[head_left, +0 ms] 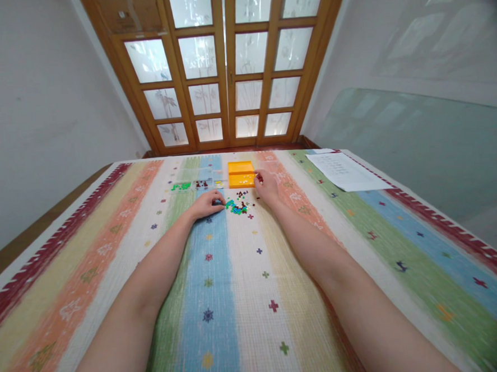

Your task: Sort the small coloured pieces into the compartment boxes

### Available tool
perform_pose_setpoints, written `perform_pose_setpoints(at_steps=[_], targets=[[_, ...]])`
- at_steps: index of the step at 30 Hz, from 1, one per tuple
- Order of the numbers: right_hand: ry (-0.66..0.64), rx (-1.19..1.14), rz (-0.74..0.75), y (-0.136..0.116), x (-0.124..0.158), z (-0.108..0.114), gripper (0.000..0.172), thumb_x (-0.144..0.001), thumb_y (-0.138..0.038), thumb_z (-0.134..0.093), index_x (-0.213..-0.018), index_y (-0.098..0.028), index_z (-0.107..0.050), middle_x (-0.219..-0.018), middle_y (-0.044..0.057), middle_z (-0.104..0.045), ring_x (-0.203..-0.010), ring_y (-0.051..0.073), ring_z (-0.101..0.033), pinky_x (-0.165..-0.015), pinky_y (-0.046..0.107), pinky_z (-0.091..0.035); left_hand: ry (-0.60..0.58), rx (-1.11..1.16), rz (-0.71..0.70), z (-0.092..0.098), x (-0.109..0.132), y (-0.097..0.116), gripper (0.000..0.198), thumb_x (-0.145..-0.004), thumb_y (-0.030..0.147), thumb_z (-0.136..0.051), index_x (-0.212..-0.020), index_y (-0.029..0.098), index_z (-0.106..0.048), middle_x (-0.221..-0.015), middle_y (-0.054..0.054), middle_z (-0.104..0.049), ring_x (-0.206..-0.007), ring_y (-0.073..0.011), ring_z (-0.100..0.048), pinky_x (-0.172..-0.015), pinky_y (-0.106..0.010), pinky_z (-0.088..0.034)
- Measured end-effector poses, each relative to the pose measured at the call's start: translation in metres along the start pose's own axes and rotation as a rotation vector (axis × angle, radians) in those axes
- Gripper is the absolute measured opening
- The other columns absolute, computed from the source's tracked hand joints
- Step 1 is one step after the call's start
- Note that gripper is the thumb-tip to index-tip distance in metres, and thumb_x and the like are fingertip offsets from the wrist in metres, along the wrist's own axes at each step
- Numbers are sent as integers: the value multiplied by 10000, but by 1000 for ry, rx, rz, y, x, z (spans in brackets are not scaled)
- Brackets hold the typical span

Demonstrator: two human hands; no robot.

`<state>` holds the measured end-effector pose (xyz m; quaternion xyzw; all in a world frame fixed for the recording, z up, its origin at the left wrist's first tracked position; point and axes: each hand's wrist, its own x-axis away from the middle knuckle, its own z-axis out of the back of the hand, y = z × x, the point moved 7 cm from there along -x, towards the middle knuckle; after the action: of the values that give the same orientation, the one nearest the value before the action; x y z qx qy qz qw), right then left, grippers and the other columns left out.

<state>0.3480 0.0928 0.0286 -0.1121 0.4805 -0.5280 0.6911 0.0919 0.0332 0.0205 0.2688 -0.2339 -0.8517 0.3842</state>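
Note:
Small green, blue and dark red bead-like pieces (237, 207) lie in a loose pile on the striped cloth. At the pile's left edge is my left hand (207, 205), fingers curled together, and whatever is in them is too small to see. My right hand (267, 187) is pinched at the right edge of an open yellow box (240, 167); I cannot make out what its fingertips hold. Several pale pieces (246, 180) lie in the box's near half. To its left, clear containers hold green pieces (181, 187), dark red pieces (201, 184) and a few yellow ones (219, 184).
A striped, patterned tablecloth (248, 281) covers the table. White paper sheets (344, 171) with writing lie toward the back right. Beyond the far edge stand wooden doors with glass panes (246, 54), and a large glass sheet (418, 147) leans at the right wall.

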Motion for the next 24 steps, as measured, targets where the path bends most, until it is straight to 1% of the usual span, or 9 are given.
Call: perform_pose_setpoints(at_steps=[5,9,11,15,18,21,24], targets=[[5,-13,6,-2,0,0,386,-903,-265,-476,-1206,-174,-696,-1068,129,-731,-917,263,-647,-899,419,-530,75,111,69,2,1,-15,230,-858,373,-723,-984,186,-770,-929,-40,-712,-776,-158,-599,-760,-295,-489],[12,-24,6,-2,0,1,383,-906,-269,-476,-1205,-183,-699,-1040,118,-731,-902,261,-645,-895,419,-532,201,194,163,10,1,-28,266,-835,389,-730,-978,167,-748,-811,-18,-695,-688,-143,-570,-674,-274,-458],[16,-25,8,-2,1,1,382,-907,-267,-477,-1205,-180,-700,-1046,120,-730,-902,261,-647,-900,422,-530,298,194,200,18,2,-34,249,-825,369,-727,-974,170,-747,-804,-16,-695,-676,-143,-571,-665,-273,-459],[9,-27,6,-1,1,-1,383,-909,-268,-478,-1205,-175,-703,-1061,122,-731,-900,259,-646,-898,420,-530,533,151,282,41,11,-52,226,-810,314,-708,-981,174,-757,-825,-27,-713,-696,-160,-601,-695,-288,-487],[-6,-22,11,-1,1,-3,382,-908,-272,-485,-1205,-177,-705,-1058,117,-733,-893,255,-643,-888,411,-531,664,146,337,57,19,-68,234,-804,321,-713,-976,169,-758,-824,-35,-722,-725,-174,-622,-733,-297,-507],[-18,-22,33,0,1,-5,381,-905,-268,-487,-1204,-172,-703,-1072,118,-735,-884,251,-646,-877,405,-530,801,142,423,75,31,-85,255,-799,321,-704,-991,160,-750,-847,-44,-732,-760,-182,-644,-754,-295,-516],[-24,-30,51,-1,2,-6,375,-904,-264,-486,-1194,-169,-704,-1077,118,-735,-887,252,-652,-881,407,-531,945,94,530,92,48,-95,260,-790,309,-696,-998,160,-743,-870,-43,-734,-812,-186,-664,-784,-288,-521]])
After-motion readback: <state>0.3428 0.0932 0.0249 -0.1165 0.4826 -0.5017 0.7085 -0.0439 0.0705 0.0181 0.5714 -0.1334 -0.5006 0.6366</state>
